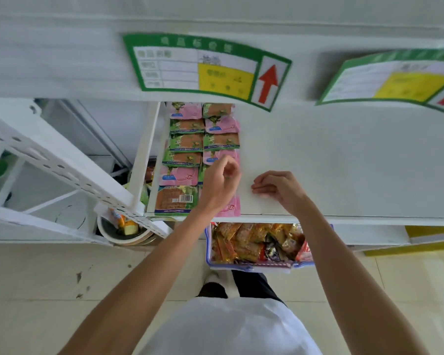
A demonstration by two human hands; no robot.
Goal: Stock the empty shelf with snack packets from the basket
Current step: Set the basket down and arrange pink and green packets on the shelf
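Two cols of pink & green snack packets [187, 142] lie flat at the left end of the white shelf [343, 162]. L hand [220, 180] hovers over the right col, fingers curled but blurred, can't tell if it pinches anything. R hand [277, 188] is just beside, over the shelf board, fingers loosely bent, holding nothing. Blue-rimmed basket [249, 265] w/ more packets sits below the shelf's front edge.

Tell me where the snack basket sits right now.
Head view: the blue basket lies below the front edge of the shelf, slightly right of centre, beneath the right hand.
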